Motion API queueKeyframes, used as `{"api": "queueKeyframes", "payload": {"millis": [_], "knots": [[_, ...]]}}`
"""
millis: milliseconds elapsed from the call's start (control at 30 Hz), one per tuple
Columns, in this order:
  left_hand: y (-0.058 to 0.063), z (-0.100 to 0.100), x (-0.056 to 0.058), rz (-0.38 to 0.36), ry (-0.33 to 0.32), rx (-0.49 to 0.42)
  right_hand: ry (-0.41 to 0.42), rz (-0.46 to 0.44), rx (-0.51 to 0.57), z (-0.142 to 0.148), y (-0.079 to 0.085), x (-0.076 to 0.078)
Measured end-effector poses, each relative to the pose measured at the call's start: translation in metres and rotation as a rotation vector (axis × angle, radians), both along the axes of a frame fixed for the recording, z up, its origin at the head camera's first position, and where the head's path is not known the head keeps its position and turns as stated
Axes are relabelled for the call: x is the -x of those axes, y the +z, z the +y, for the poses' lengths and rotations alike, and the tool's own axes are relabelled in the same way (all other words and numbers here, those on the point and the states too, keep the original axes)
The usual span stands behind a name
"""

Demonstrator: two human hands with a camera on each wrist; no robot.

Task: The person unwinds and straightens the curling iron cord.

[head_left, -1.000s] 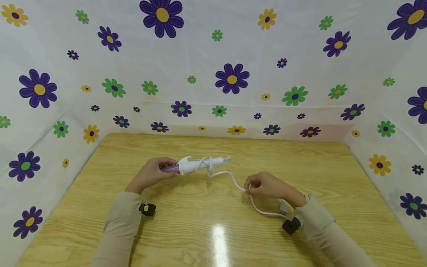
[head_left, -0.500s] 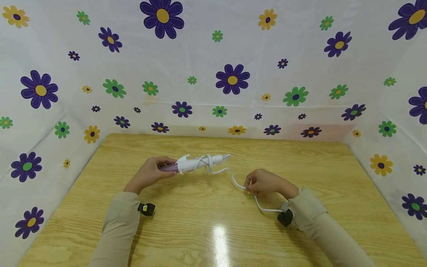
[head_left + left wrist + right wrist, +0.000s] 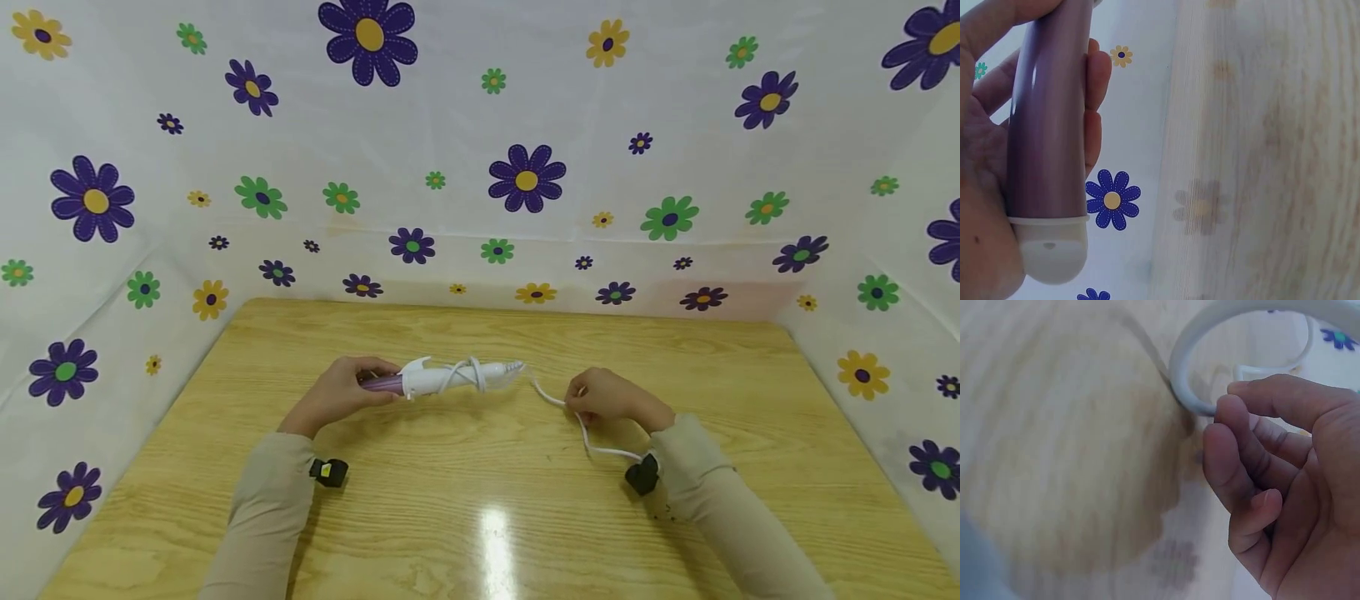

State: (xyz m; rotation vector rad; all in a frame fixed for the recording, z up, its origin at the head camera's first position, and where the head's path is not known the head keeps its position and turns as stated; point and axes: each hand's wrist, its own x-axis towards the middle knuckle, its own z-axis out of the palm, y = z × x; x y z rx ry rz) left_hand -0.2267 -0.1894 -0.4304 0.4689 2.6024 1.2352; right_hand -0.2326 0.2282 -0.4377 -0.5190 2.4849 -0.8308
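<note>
A white and purple curling iron (image 3: 438, 377) is held just above the wooden table (image 3: 480, 467). My left hand (image 3: 341, 392) grips its purple barrel (image 3: 1047, 125); the white tip cap (image 3: 1054, 250) shows in the left wrist view. A white cord (image 3: 555, 400) is wound around the white handle and trails to the right. My right hand (image 3: 611, 396) pinches that cord (image 3: 1191, 375) between thumb and fingers, right of the iron's tail end. The cord runs on down toward my right wrist.
White sheets printed with flowers (image 3: 525, 179) wall the table on the back and both sides. A black wrist camera (image 3: 328, 472) sits on my left sleeve, another (image 3: 642, 475) on my right. A light glare (image 3: 491, 533) lies on the near tabletop.
My right hand has moved up and slightly right with the cord, pulling it straighter from the iron's end. The left hand has kept its hold on the barrel.
</note>
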Motion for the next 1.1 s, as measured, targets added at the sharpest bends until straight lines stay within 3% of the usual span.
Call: {"api": "queueKeyframes", "payload": {"millis": [333,633,867,1100], "knots": [[-0.003,0.001,-0.002,-0.022,-0.03,-0.014,-0.123,0.025,0.031,0.014,0.004,0.008],[-0.004,0.001,0.002,-0.009,-0.029,-0.022,-0.14,-0.013,0.094,0.01,0.02,0.008],[-0.006,-0.001,0.003,-0.006,-0.036,-0.028,-0.095,0.036,0.183,-0.008,0.036,0.006],[-0.005,-0.001,0.003,-0.014,-0.035,-0.037,-0.025,0.074,0.216,-0.031,0.03,0.009]]}}
